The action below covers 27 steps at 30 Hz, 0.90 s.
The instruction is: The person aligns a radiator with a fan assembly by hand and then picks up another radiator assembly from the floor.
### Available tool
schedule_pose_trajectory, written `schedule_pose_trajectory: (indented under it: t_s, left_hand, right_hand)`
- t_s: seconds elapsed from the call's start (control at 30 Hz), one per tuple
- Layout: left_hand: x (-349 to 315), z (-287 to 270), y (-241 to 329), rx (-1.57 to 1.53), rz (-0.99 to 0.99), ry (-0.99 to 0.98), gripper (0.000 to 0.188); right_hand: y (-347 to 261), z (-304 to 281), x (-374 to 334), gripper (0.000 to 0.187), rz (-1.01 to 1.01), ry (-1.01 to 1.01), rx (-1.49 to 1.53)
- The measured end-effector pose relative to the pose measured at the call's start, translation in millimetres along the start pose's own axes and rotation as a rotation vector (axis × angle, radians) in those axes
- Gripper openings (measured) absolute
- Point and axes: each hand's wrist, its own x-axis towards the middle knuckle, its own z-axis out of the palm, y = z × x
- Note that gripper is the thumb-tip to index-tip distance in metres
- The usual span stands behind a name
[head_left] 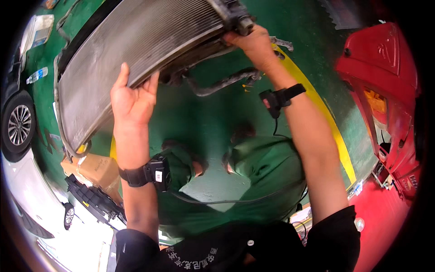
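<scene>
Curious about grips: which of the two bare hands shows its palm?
The left hand, at the near edge of the grey, finned metal radiator: its palm is in plain view, while the right hand, at one corner, hides its palm.

Pale lettering (195, 264) marks the black shirt (276, 245) and red bodywork (376, 50), dark writing (103, 167) the cardboard box (86, 167).
</scene>
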Motion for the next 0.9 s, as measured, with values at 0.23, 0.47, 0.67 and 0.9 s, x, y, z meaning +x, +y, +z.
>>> schedule_pose_trajectory:
  t_s: [0.23,0.47,0.67,0.9]
  left_hand:
    - [0,-2,16,-0.018,-0.052,-0.21,0.034]
    - [13,11,52,-0.063,-0.145,-0.515,0.043]
    - [19,10,52,0.074,-0.11,-0.645,0.047]
    - [-5,32,44,0.207,-0.006,-0.546,0.05]
  right_hand:
    - [-3,5,5,0.029,0.0,-0.03,0.29]
    - [-47,26,9,0.019,-0.061,-0.052,0.71]
    - [-48,23,18,0.016,-0.013,0.01,0.667]
    - [-61,29,19,0.012,0.021,-0.008,0.744]
